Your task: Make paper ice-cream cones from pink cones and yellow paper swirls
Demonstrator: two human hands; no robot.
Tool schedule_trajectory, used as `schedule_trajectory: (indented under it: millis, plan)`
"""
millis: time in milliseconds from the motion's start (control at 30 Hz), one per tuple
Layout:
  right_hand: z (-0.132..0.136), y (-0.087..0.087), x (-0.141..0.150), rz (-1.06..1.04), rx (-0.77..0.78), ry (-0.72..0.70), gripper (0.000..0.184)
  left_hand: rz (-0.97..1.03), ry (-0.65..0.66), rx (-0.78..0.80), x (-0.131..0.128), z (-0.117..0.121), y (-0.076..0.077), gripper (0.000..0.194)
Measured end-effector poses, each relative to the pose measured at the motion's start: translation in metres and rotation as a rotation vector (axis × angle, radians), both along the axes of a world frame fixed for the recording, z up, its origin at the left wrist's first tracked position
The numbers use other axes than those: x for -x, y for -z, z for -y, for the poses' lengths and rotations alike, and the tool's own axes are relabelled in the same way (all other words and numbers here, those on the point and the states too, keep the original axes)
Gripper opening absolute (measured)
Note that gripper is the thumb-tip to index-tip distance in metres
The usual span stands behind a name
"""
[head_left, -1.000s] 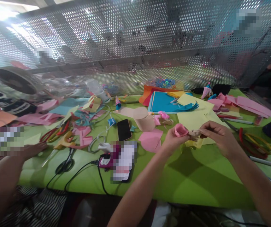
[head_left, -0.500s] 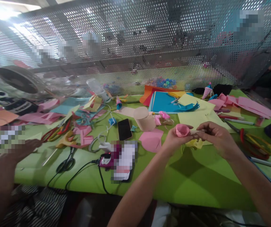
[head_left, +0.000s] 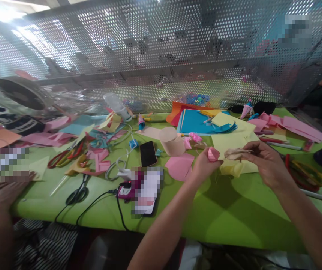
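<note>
My left hand is closed around a small pink folded-paper piece, whose ridged end sticks up from the fingers. To its right, my right hand pinches one end of a crumpled beige strip; I cannot tell whether it is paper or cloth. A gap separates the strip from the pink piece. Below the strip lies a crumpled yellow paper. A flat pink paper shape rests left of my left hand, near an upright pale pink cylinder.
Scissors with red and yellow handles lie at the right. Blue paper sheets are stacked behind. Left are a black phone, a purple power strip with cables, black scissors, and a co-worker's hand.
The pink piece has turned from showing its open round mouth to showing its ridged side. The beige strip has come away from it, and my right hand has shifted slightly right.
</note>
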State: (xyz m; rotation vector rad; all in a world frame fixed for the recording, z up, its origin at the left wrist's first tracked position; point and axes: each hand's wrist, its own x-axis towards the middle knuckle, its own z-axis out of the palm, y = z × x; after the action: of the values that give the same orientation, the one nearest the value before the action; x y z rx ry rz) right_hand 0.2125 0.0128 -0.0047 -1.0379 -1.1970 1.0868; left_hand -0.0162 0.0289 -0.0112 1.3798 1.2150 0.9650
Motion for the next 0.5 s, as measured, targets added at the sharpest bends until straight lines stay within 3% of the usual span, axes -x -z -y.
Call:
schedule_trajectory:
  millis: [133, 233, 367, 500]
  plan:
    - [0.0, 0.0, -0.002, 0.069, -0.022, 0.003, 0.03, -0.403, 0.186, -0.059, 0.006, 0.003, -0.007, 0.058]
    - [0.001, 0.001, -0.002, 0.116, -0.022, -0.002, 0.031, -0.524, 0.256, -0.104, 0.008, 0.006, -0.011, 0.062]
    - [-0.005, 0.009, -0.009, 0.307, -0.061, 0.064, 0.032, -0.464, 0.267, -0.095, 0.01, 0.003, -0.012, 0.053]
    - [-0.024, 0.014, -0.019, 0.492, -0.1, 0.142, 0.036, -0.166, 0.325, -0.08, 0.007, 0.001, -0.007, 0.049]
